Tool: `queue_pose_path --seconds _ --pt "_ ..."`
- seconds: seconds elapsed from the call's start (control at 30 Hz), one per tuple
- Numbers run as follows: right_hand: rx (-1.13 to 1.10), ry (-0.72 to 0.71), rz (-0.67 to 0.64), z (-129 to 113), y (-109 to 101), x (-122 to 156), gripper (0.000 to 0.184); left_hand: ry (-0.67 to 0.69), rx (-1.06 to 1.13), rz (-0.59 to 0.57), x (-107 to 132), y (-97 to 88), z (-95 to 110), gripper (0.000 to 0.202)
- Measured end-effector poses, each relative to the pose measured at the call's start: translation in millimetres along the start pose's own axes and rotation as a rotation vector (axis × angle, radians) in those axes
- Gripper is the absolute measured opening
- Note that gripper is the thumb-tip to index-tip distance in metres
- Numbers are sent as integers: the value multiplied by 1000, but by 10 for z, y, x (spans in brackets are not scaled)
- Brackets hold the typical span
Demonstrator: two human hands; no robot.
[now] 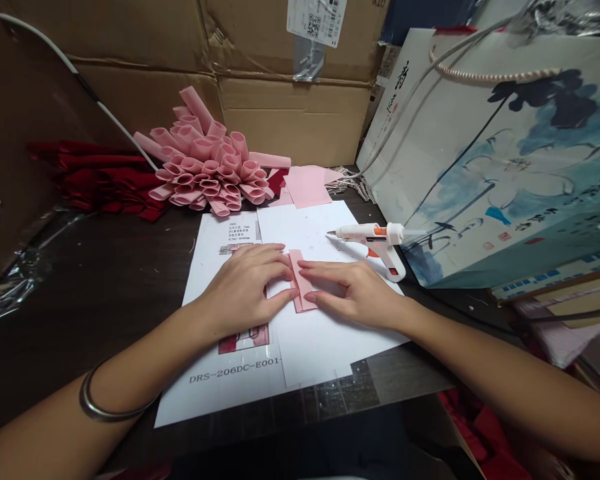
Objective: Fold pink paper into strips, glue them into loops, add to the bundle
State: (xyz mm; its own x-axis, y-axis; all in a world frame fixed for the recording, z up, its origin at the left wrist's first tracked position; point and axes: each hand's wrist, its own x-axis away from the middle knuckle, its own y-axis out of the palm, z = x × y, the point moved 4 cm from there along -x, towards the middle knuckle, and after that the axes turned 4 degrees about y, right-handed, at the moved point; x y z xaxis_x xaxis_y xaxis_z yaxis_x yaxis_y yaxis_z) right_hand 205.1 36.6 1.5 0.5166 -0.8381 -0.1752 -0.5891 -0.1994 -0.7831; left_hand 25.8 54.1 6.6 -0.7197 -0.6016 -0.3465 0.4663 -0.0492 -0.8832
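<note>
A folded pink felt piece (303,280) lies flat on white paper (325,353) in the middle of the table. My left hand (247,283) holds its left edge with the thumb and fingertips. From the other side, my right hand (357,290) has its fingertips and thumb on the folded layer, near the right edge. A white hot glue gun (380,240) with an orange trigger rests just beyond my right hand, its nozzle pointing left. Flat pink felt pieces (307,187) are stacked at the paper's far edge.
Rolled pink felt tubes (210,160) are heaped at the back, beside dark red felt (100,180). Metal clips (357,183) lie behind the glue gun. Cardboard boxes (290,120) wall off the back; a paper bag (495,153) stands at right. A white cable (405,100) hangs down nearby.
</note>
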Motion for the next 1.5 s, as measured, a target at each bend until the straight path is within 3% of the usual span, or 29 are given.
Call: queue_pose_path --seconds 0.43,0.87,1.1,1.27,1.37,1.5 --pt "58 0 -54 1 36 -4 53 -27 -84 -16 -7 -19 -5 14" --pt "128 -19 -43 -14 75 -4 51 -40 -88 -5 4 -22 -7 18" --pt "221 -76 -41 -27 90 14 50 -79 -135 -119 19 -2 8 41" --pt "329 -202 -73 -106 94 96 41 -111 -179 -154 12 0 30 42" --pt "399 -306 -91 -155 101 162 41 -117 -195 -158 13 13 35 42" --pt "488 -345 -114 -192 117 210 45 -119 -225 -145 23 19 24 44"
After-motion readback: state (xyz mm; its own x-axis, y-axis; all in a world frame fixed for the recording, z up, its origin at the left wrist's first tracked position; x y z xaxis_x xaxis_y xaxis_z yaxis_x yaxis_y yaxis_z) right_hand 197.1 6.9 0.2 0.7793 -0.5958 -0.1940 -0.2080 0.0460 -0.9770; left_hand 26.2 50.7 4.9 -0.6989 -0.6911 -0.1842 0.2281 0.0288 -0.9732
